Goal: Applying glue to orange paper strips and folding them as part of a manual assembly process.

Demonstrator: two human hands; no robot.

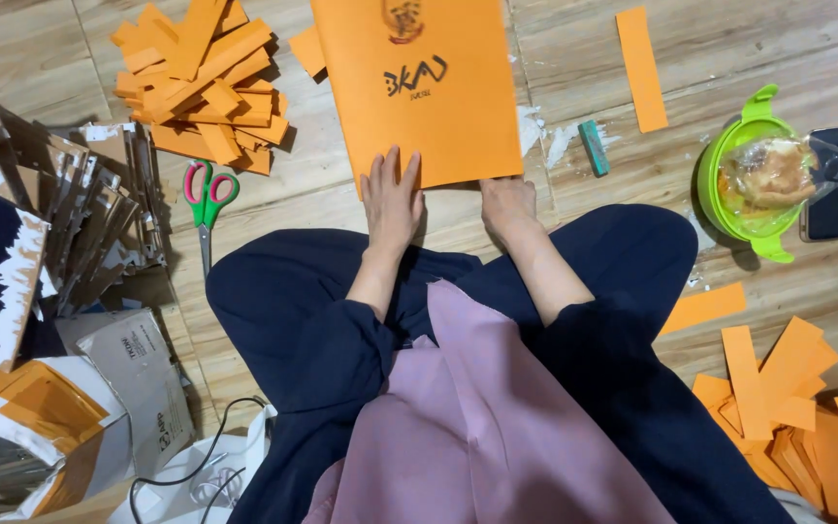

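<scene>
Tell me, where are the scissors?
The scissors lie on the wooden floor on the person's left, just below the pile of orange strips and left of the left hand.

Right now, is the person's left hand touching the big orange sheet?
Touching. The head view shows the left hand lying flat, fingers spread over the orange sheet's lower edge.

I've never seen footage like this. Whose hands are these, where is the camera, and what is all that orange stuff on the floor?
There is no machine here. A camera on a seated person's head looks down at their lap and a wooden floor. The left hand lies flat on a large orange sheet; the right hand presses its lower edge. Neither has a grip on anything. Around them lie orange strip piles, scissors, a green bowl with bagged food, and a dark phone.
</scene>
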